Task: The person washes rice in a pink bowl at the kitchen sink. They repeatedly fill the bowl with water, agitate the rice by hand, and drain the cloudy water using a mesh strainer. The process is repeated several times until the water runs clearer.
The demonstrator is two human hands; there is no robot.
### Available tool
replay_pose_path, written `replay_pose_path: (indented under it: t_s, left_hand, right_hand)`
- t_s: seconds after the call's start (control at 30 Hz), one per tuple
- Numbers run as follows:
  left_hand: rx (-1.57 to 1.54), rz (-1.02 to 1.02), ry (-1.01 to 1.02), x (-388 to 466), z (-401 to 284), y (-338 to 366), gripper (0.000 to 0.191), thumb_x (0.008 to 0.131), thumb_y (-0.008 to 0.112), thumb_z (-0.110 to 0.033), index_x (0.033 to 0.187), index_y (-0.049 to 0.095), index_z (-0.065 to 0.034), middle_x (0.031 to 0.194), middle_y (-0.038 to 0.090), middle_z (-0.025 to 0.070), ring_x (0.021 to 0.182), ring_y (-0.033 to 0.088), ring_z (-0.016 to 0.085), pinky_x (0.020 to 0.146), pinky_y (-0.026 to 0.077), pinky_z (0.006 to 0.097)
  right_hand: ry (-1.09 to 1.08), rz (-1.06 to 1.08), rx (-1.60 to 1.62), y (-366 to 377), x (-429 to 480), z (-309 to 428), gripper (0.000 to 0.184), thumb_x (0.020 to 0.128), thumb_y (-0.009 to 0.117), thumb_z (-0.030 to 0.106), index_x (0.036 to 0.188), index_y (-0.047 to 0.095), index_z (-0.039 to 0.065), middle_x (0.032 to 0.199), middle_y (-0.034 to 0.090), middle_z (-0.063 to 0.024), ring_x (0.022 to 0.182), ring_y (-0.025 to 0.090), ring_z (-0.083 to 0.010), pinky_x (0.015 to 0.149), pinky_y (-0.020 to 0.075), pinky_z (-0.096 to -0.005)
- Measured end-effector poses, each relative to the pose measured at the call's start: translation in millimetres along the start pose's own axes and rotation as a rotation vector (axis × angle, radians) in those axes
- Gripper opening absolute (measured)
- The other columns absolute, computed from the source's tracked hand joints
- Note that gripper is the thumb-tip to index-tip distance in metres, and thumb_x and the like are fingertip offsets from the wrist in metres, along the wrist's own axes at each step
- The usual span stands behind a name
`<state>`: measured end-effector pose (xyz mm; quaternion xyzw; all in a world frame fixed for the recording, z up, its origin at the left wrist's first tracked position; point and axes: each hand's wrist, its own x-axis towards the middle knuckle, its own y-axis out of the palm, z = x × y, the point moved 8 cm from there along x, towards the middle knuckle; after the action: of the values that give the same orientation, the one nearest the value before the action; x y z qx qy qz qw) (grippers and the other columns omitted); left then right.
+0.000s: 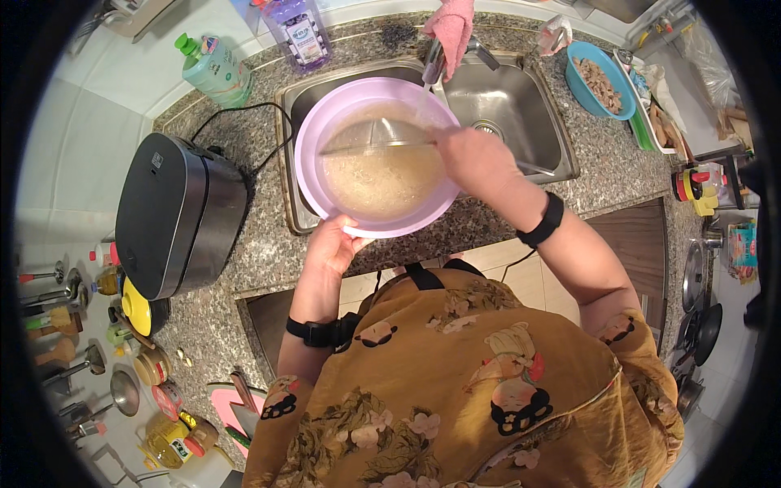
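A round lilac plastic basin (pixel 312 195) rests over the left bowl of a steel double sink, filled with cloudy, foamy liquid. My left hand (pixel 337 243) grips its near rim, thumb on top. In my right hand (pixel 476 160) is a mesh strainer (pixel 378 137), its rim partly dipped in the liquid; part of a thin metal handle shows past my wrist. A thin stream of water falls into the basin from the faucet (pixel 433 64), which has a pink cloth (pixel 450 30) draped over it.
A black rice cooker (pixel 177 213) with a cord stands left. Soap bottles (pixel 216 70) stand behind. The right sink bowl (pixel 500 97) adjoins the basin; beyond it is a blue bowl (pixel 573 76) of meat-like pieces. A pink cutting board (pixel 223 405) with a knife lies at lower left.
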<state>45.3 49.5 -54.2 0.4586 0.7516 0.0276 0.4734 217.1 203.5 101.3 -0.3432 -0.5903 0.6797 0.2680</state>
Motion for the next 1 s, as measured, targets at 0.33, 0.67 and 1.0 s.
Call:
replay_pose_path:
  t_s: [0.33, 0.67, 1.0]
  left_hand:
    - [-0.040, -0.002, -0.055, 6, 3, 3, 0.043, 0.075, 0.051, 0.003, 0.118, 0.048, 0.0038, 0.111, 0.060, 0.0161, 0.099, 0.064, 0.028, 0.085, 0.057, 0.0434]
    - [-0.049, 0.066, -0.026, 1, -3, 10, 0.045, 0.076, 0.051, 0.000, 0.120, 0.048, 0.0028, 0.110, 0.061, 0.0153, 0.096, 0.065, 0.027, 0.080, 0.059, 0.0414]
    - [-0.068, 0.008, -0.022, -1, -14, -5, 0.038, 0.074, 0.051, 0.003, 0.112, 0.048, 0.0046, 0.106, 0.061, 0.0152, 0.092, 0.066, 0.027, 0.080, 0.060, 0.0411]
  right_hand:
    - [-0.158, -0.109, -0.022, 22, 37, 13, 0.033, 0.083, 0.050, 0.007, 0.114, 0.061, 0.009, 0.085, 0.068, -0.0151, 0.077, 0.068, -0.0306, 0.065, 0.0552, -0.0419]
    - [-0.118, -0.071, 0.173, -21, -30, 2, 0.022, 0.081, 0.053, 0.008, 0.099, 0.065, 0.008, 0.078, 0.067, -0.0162, 0.073, 0.067, -0.0344, 0.066, 0.0549, -0.0432]
    - [-0.070, -0.329, 0.108, -43, -15, -12, 0.023, 0.083, 0.052, 0.008, 0.103, 0.063, 0.006, 0.083, 0.067, -0.0150, 0.071, 0.068, -0.0301, 0.060, 0.0556, -0.0392]
